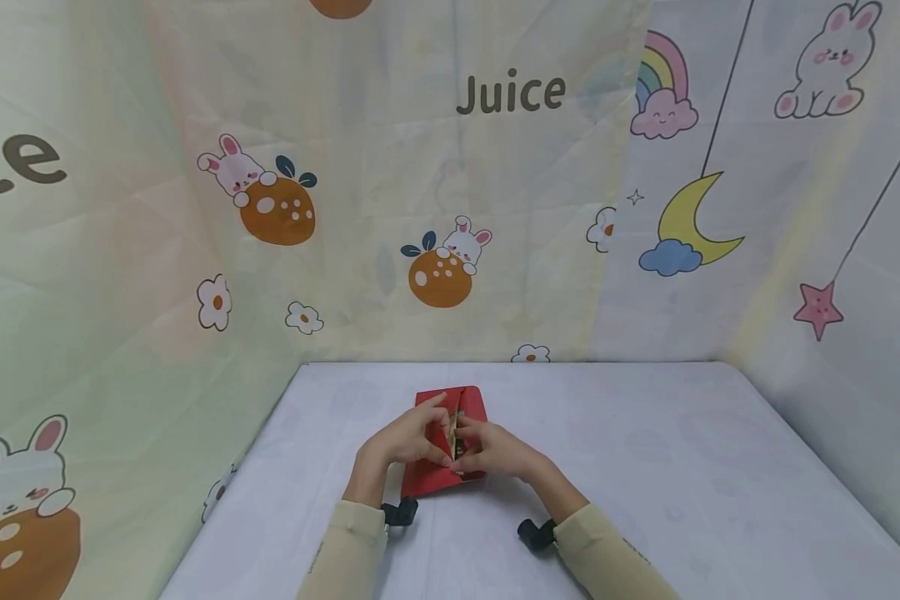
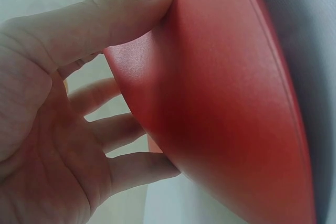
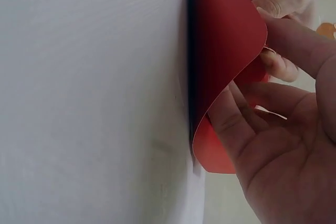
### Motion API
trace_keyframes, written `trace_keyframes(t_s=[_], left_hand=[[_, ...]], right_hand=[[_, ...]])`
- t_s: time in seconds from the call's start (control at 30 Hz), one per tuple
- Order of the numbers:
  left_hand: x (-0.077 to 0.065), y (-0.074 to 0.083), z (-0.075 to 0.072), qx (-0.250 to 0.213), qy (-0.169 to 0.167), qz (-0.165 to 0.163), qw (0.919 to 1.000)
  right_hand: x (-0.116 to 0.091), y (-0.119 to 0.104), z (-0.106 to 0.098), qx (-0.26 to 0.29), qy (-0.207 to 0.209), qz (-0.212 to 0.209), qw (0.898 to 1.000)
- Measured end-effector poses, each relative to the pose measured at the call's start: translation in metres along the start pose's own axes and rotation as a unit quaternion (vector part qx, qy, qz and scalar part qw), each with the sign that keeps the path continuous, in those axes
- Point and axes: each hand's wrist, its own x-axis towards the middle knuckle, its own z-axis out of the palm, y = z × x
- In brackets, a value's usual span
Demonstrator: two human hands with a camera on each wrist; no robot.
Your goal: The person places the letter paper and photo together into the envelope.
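A red paper envelope (image 1: 426, 480) lies on the white table, its middle bulging open along a slit with a gold edge and a dark patterned strip showing inside. My left hand (image 1: 407, 435) pinches one side of the slit; in the left wrist view the thumb presses the outer red face (image 2: 226, 93) and the other fingers reach behind its curved edge. From the other side my right hand (image 1: 504, 451) pinches the facing edge. The right wrist view shows its fingers tucked behind the bent red flap (image 3: 223, 40). Both hands' fingertips meet near the slit's lower end.
The white-covered table (image 1: 630, 467) stretches around the envelope on all sides. Printed fabric curtains (image 1: 375, 183) with rabbits and oranges rise behind it and at both sides. A black wrist camera (image 1: 400, 512) is strapped on the left wrist, another black camera (image 1: 537, 535) on the right.
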Motion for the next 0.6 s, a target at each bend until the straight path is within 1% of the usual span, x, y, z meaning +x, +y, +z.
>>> trace_keyframes(t_s=[0.23, 0.6], left_hand=[[0.0004, -0.0003, -0.0001, 0.002, 0.001, 0.007, 1.0000], [0.0000, 0.0008, 0.0002, 0.007, 0.000, 0.002, 1.0000]], right_hand=[[-0.0003, -0.0009, 0.0017, -0.022, -0.017, -0.006, 1.000], [0.0010, -0.0002, 0.0042, -0.017, -0.025, -0.009, 1.000]])
